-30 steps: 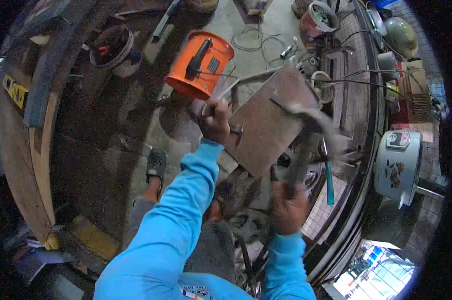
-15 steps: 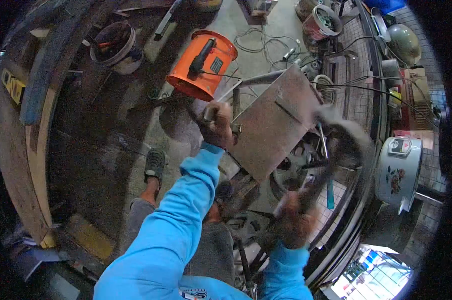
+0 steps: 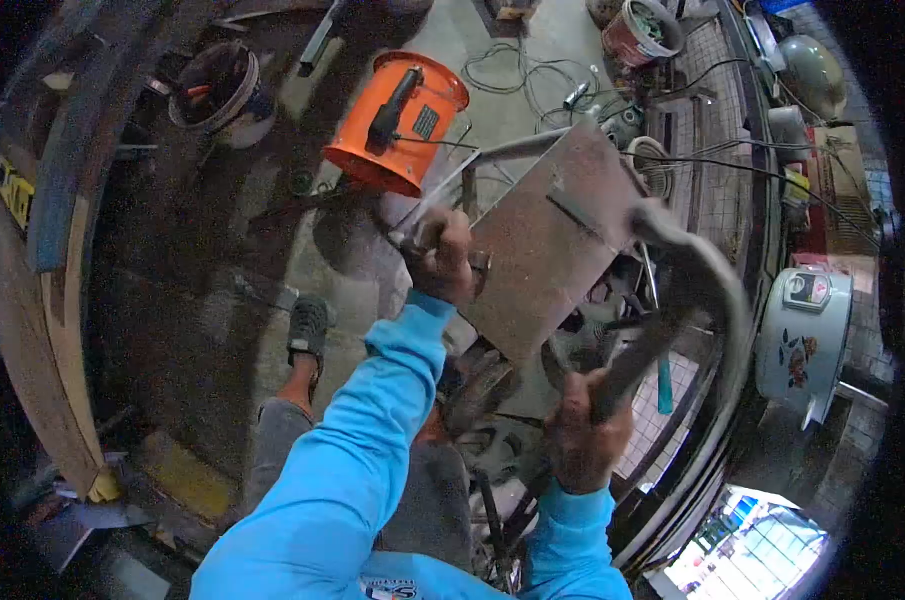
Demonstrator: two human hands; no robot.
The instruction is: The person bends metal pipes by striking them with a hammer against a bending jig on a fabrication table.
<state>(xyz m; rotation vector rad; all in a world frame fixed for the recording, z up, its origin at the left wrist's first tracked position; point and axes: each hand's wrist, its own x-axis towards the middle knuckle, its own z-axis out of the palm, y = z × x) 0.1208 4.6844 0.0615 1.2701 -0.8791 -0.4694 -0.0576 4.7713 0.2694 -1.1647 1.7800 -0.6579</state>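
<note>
You brace the rusty flat metal plate (image 3: 547,250).
Your left hand (image 3: 442,255) clamps its edge, steadying it; right hand (image 3: 582,440)'s grip closes round the dark-handled hammer (image 3: 637,360).

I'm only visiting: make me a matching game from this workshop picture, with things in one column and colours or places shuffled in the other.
Things: 1 fan; 2 rice cooker; 3 metal plate; 4 hammer.
Matches: a held by the left hand; b orange; c in the right hand; d white with flowers.
Pairs: 1-b; 2-d; 3-a; 4-c.
</note>
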